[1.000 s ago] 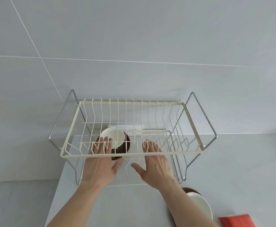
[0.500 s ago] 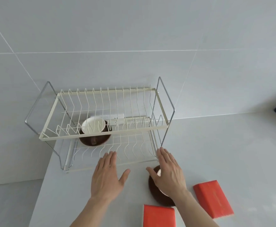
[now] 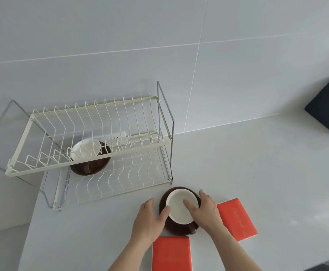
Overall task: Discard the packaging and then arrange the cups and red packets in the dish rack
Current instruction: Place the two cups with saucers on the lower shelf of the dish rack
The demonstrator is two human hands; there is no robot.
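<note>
A brown cup with a white inside (image 3: 179, 207) stands on a brown saucer on the white counter, in front of the two-tier cream wire dish rack (image 3: 89, 165). My left hand (image 3: 150, 220) touches the cup's left side with its fingers. My right hand (image 3: 204, 209) wraps the right side, thumb over the rim. A second brown cup on its saucer (image 3: 90, 153) rests on the rack's lower tier. One red packet (image 3: 171, 253) lies near the front edge, another red packet (image 3: 237, 219) lies right of the cup.
The rack stands at the counter's left end, against the tiled wall; the counter edge drops off at the left (image 3: 30, 231). A dark object (image 3: 328, 106) leans at the far right. Another dark thing (image 3: 328, 266) shows at the bottom right corner.
Both hands left the rack's lower tier, drew back toward me and to the right, and closed around the cup on the counter. The view swung right.
</note>
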